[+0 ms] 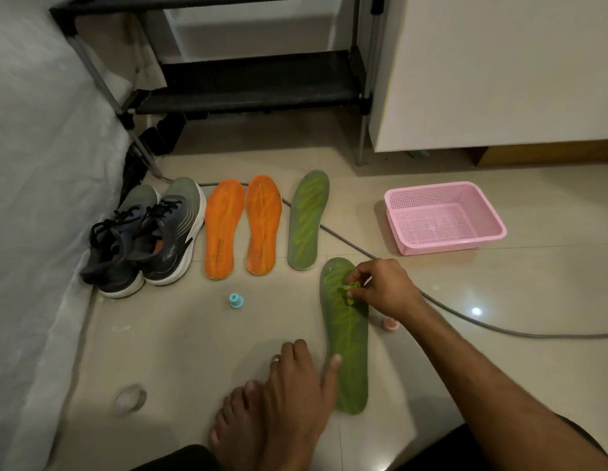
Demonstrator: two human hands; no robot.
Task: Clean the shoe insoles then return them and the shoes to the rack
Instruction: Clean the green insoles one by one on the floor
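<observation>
Four insoles are lying on the tiled floor (200, 341) in front of the black rack (258, 83): two orange insoles (243, 226) side by side, a far green insole (307, 220) beside them, and a near green insole (347, 334) being worked on closest to the person. The right hand (386, 288) is pinching a small crumpled green wad (350, 292) against the upper part of that near insole, fingers closed on it; whether it is a cloth or a lump of peeled-off cleaning gel I cannot tell. The left hand (296, 379) is lying mostly open and flat on the floor, one fingertip pressing the insole's left edge near the heel to be pinning it. Judging by their thinness, the insoles are looking light, soft and bendy, so they would be sliding on the glossy tile unless held down, and would be flopping if lifted by one end; gripping at the edge near the middle or heel seems safest. Both grey shoes (149, 232) are sitting together at the left, against the white bedding (41, 164), stiffer and easily picked up by the heel collar. Also lying about are a pink basket (493, 215), a grey cable (500, 329), a teal cap (235, 300) and a pink cap (391, 323)
</observation>
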